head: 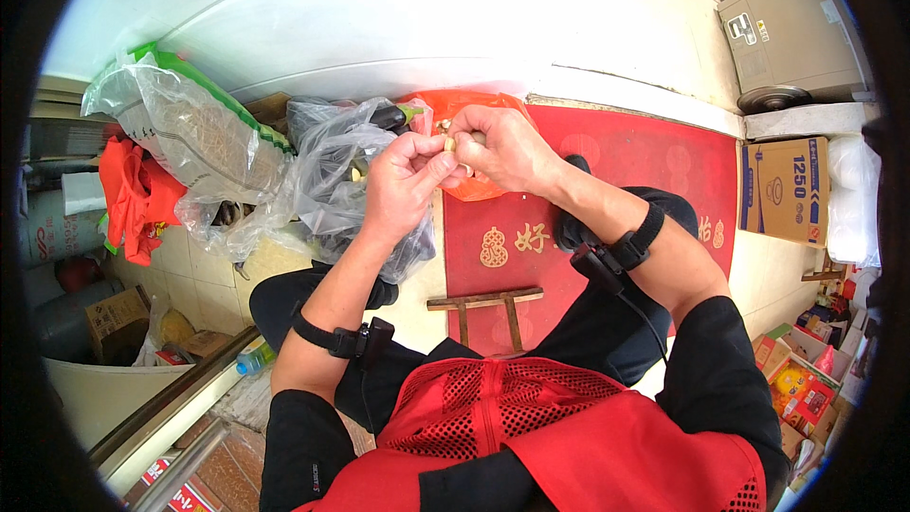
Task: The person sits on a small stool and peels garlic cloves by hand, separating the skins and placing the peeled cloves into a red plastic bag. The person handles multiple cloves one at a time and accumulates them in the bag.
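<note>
My left hand (411,178) and my right hand (498,146) meet fingertip to fingertip over an open red plastic bag (475,190). Between them they pinch a small pale piece (450,145), perhaps a garlic clove; its kind is not certain. More small pale pieces show in the red bag, partly hidden by my hands. Just left of it lies a clear plastic bag (323,156) with dark eggplants; one eggplant (388,117) shows its green stem end at the top.
A large clear and green sack (206,128) and a red plastic bag (131,192) lie at the left. Under my right foot is a red mat (640,149). A wooden stool (487,299) stands between my legs. At the right are a cardboard box (782,192) and packaged goods.
</note>
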The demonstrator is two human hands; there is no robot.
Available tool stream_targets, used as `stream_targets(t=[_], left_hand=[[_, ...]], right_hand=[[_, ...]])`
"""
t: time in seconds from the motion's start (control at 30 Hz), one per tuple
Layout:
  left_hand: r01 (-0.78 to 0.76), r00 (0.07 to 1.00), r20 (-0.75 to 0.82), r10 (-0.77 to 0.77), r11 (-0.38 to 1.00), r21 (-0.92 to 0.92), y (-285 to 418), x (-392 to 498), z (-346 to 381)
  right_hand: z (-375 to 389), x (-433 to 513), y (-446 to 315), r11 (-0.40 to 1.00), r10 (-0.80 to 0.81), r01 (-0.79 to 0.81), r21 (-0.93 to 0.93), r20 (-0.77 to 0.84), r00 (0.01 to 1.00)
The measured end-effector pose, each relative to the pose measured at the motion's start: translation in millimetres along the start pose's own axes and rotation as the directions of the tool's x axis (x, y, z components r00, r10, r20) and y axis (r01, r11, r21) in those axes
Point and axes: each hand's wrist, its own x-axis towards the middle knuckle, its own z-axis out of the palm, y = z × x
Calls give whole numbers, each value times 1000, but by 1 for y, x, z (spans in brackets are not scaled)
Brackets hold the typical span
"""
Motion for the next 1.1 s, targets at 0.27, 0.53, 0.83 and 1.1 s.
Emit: stream_targets(t=[0.27, 0.53, 0.83, 1.1], left_hand=[[-8, 999, 45, 10, 999, -41, 6, 2, -3], [25, 998, 55, -18, 991, -132, 0, 6, -9], [-30, 999, 30, 39, 964, -266, -7, 9, -11], [-124, 989, -86, 118, 990, -72, -4, 9, -6]], right_hand=[[-4, 3, 5, 963, 47, -59, 264, 54, 997], [-2, 5, 11, 942, 133, -129, 311, 8, 991], [-6, 6, 4, 908, 194, -195, 371, 39, 980], [3, 4, 3, 930, 199, -191, 312, 8, 980]])
